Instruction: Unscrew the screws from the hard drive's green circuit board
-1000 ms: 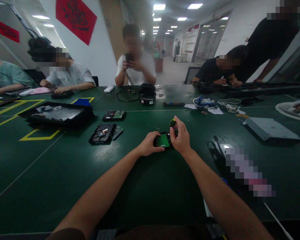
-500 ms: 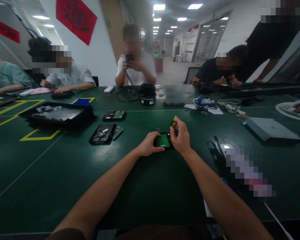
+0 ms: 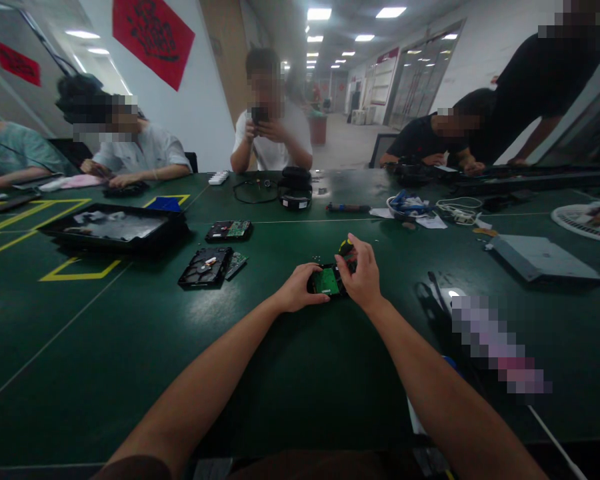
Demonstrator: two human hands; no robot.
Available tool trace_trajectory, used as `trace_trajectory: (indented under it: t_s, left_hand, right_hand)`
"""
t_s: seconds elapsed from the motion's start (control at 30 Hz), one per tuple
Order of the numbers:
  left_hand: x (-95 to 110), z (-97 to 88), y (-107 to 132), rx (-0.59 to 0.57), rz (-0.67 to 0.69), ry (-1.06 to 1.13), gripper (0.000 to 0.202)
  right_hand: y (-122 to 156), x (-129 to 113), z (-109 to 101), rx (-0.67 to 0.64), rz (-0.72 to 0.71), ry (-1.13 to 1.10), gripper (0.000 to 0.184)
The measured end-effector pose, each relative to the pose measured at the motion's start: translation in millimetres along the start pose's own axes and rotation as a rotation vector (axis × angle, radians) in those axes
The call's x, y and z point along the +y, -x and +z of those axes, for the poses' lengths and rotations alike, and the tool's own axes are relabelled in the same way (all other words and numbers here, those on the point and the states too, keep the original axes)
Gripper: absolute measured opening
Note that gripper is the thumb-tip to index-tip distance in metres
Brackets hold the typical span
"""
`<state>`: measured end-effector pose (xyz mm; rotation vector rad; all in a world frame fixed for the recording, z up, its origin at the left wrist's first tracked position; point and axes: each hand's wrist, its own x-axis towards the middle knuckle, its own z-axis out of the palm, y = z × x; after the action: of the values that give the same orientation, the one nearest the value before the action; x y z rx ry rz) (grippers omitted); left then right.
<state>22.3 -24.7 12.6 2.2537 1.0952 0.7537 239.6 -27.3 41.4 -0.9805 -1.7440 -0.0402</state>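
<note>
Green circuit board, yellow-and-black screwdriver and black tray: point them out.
Green circuit board [image 3: 327, 282]: head view, middle of its face.
Screwdriver [image 3: 347, 247]: head view, on the handle.
Black tray [image 3: 174, 233]: head view, right-hand wall.

Black-lettered red poster [image 3: 153, 41], no text legible

Green tabletop [image 3: 300, 373] beneath left hand [image 3: 299, 288] and right hand [image 3: 362, 272]. White wall [image 3: 207, 110], red poster [image 3: 153, 43] beyond left. Glazed doors [image 3: 421, 83] beyond right. Grey floor [image 3: 350, 143], lit ceiling panels [image 3: 319, 14] ahead, beyond both.

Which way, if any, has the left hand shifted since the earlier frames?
No visible shift: the left hand keeps the same place, right of the nearer black casing.
</note>
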Motion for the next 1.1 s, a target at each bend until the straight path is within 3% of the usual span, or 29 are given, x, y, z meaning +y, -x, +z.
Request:
trace_trajectory:
  t_s: [1.1]
  left_hand:
    - [-0.4, 0.0, 0.5, 0.005, -0.001, -0.003, 0.08]
  right_hand:
    - [-1.7, -1.0, -2.6, 0.021, -0.012, 0.017, 0.054]
